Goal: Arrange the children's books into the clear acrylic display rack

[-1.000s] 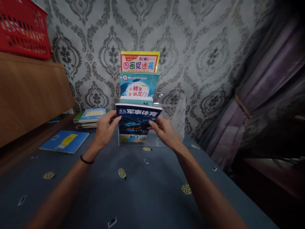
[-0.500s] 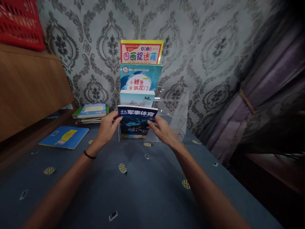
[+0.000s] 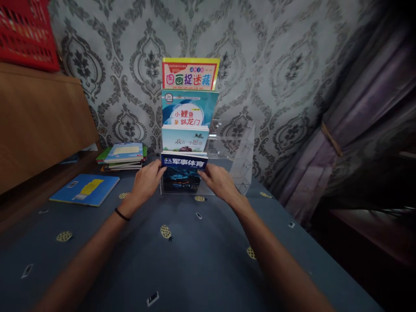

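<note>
A dark blue book [image 3: 181,178] with white Chinese lettering stands upright at the lowest front tier of a clear acrylic book rack [image 3: 241,161]. At its left edge my left hand [image 3: 147,178], with a black band at the wrist, pinches the cover near the upper corner. My right hand [image 3: 220,180] grips the opposite edge, thumb on the front. Behind it, stepped upward, stand a pale blue book [image 3: 184,138], a teal book [image 3: 191,106] and a yellow-bordered pink book [image 3: 191,73]. Their lower parts are hidden by the books in front.
A blue book [image 3: 86,190] lies flat on the dark blue patterned cloth [image 3: 182,264]. Beyond it sits a stack of books [image 3: 125,157]. A wooden cabinet [image 3: 42,125] bearing a red basket [image 3: 27,37] borders the left; a tied curtain [image 3: 312,169] hangs on the right.
Both hands have lowered the dark blue book into the front of the rack, so more of the pale blue book behind it shows. The view has shifted slightly.
</note>
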The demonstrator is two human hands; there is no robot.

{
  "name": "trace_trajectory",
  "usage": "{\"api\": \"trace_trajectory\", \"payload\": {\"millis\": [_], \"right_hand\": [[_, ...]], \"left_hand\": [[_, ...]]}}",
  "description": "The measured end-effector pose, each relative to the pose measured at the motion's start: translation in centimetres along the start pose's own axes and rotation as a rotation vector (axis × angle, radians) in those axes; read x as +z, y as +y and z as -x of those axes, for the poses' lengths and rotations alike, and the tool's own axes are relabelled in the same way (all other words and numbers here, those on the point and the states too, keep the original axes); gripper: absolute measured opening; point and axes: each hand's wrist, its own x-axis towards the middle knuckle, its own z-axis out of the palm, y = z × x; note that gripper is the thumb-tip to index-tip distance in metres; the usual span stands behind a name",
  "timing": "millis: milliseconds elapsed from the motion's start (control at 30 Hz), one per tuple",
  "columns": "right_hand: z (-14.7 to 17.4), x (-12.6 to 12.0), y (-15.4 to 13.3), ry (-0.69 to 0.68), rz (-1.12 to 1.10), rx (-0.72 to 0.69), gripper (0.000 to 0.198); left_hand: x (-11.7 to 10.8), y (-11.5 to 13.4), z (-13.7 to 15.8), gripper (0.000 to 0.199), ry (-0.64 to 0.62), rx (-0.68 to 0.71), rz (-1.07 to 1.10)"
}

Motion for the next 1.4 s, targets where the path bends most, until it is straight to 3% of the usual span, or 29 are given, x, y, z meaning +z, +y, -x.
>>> {"api": "trace_trajectory", "payload": {"millis": [100,267,733,1167,1400], "right_hand": [[0.1,-0.1,-0.1,-0.009,0.024,0.047,0.026],[0.0,0.2,0.2,0.040,-0.037,0.029,0.015],[0.0,0.3,-0.6,0.032,0.013,0.034,0.014],[0.0,0.1,-0.7,-0.033,-0.050,0.081,0.013],[0.0,0.0,-0.9,-0.038,-0.039,0.079,0.014]], "left_hand": [[-0.3,0.6,0.1,0.018,-0.075,-0.068,-0.079],[-0.3,1.2,0.2,0.020,-0.139,-0.097,-0.137],[0.0,1.6,0.1,0.023,-0.205,-0.121,-0.088],[-0.3,1.9,0.1,0.027,-0.290,-0.142,-0.170],[0.3,1.5,0.1,0.030,-0.276,-0.116,-0.168]]}}
